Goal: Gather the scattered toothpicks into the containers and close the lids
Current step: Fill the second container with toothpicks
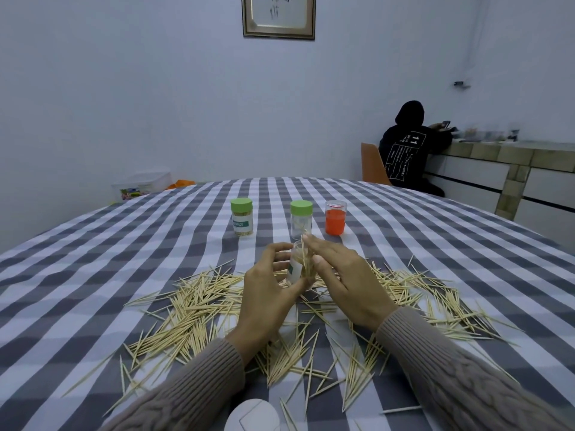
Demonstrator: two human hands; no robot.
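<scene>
At the table's near edge lies a white lid [252, 415]. Beyond it, loose toothpicks [199, 309] are strewn over the checked table [93, 275]. Above them, the left hand [267, 293] curls its fingers round a clear open jar [297, 269] partly filled with toothpicks; the right hand [345, 281], fingers nearly straight, rests at its mouth. Toward the far edge stand a full green-lidded jar [242, 216], a nearly empty green-lidded jar [300, 219] and an orange jar [335, 217].
</scene>
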